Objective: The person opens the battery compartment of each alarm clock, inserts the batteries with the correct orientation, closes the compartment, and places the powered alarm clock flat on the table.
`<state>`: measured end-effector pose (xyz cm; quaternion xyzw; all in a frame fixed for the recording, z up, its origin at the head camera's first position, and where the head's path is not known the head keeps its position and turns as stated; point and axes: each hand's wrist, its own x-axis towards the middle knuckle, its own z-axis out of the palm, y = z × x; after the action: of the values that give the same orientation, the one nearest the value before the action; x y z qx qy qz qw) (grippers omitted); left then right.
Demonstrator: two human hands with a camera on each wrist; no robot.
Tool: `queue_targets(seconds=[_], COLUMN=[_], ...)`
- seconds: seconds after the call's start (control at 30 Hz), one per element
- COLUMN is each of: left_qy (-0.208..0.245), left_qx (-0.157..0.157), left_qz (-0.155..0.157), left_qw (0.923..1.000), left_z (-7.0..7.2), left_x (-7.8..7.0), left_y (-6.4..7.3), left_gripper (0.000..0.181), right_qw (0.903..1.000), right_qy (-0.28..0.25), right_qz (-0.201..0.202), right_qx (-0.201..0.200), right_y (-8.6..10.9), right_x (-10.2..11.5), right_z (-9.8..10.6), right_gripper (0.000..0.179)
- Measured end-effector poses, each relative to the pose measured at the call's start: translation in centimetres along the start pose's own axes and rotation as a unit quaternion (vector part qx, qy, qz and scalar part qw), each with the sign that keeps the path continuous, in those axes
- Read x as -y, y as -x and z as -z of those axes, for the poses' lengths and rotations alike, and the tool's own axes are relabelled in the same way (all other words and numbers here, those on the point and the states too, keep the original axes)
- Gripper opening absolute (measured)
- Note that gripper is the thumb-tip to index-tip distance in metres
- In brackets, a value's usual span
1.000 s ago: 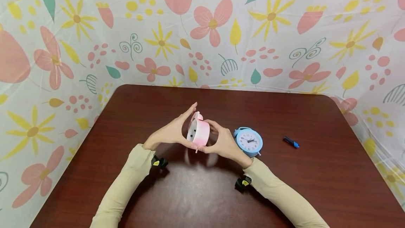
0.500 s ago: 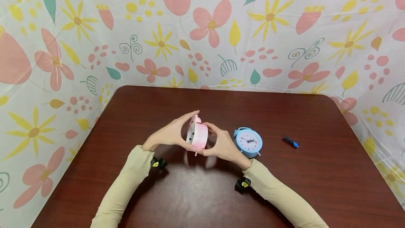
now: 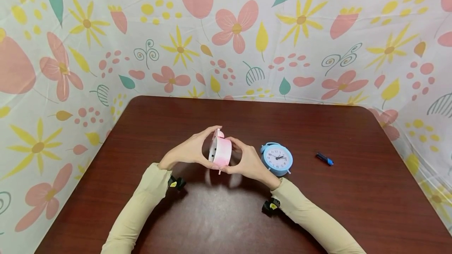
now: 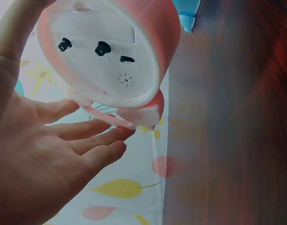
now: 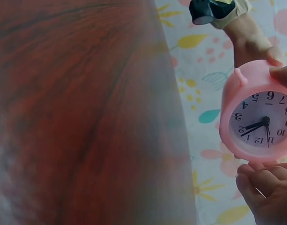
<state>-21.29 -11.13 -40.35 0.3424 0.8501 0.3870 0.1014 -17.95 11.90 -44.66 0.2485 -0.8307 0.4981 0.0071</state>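
Note:
Both hands hold a pink alarm clock [image 3: 223, 153] up over the table, its white back turned toward the left hand. My left hand [image 3: 188, 149] has its thumb at the clock's foot end and its fingers reaching to the bells. In the left wrist view, left fingertips [image 4: 117, 140] touch the handle by the bells, and black knobs [image 4: 103, 48] show on the back. My right hand [image 3: 248, 160] spans the other side with thumb and fingers. The dial [image 5: 262, 119] looks upside down in the right wrist view, with the right thumb [image 5: 283, 75] beside a foot.
A blue alarm clock [image 3: 277, 159] stands just right of the right hand, dial facing up and forward. Farther right lies a dark pen-like item with a blue end [image 3: 325, 158]. The brown table [image 3: 212, 222] ends at a flowered curtain [image 3: 236, 50].
The pink clock and both hands have come slightly down and toward the person. The clock's back is turned a little farther out of the head camera's sight. The blue clock has stayed put.

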Motion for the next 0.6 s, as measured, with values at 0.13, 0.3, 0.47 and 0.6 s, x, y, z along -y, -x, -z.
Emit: queue_targets(seconds=[0.13, 0.3, 0.47, 0.6], left_qy=[-0.011, -0.010, 0.016, 0.049], left_qx=[-0.022, -0.039, -0.044, -0.053], left_qz=[-0.004, -0.009, -0.010, -0.014], left_qw=[0.9997, 0.9992, 0.9989, 0.9973], left_z=[-0.13, -0.09, 0.04, 0.25], left_x=[0.05, 0.17, 0.53, 0.84], left_y=[0.01, 0.08, 0.18, 0.19], left_gripper=[0.106, 0.104, 0.101, 0.099], right_qw=[0.9999, 0.9994, 0.9966, 0.9924], right_qy=[-0.014, -0.029, -0.063, -0.093], right_qz=[0.001, 0.003, -0.013, -0.032], right_qx=[0.004, 0.018, 0.051, 0.073], right_y=[0.00, -0.06, -0.14, -0.26], right_x=[-0.02, -0.06, -0.38, -0.76], right_z=[0.14, 0.17, 0.35, 0.61], right_gripper=[0.081, 0.084, 0.104, 0.113])
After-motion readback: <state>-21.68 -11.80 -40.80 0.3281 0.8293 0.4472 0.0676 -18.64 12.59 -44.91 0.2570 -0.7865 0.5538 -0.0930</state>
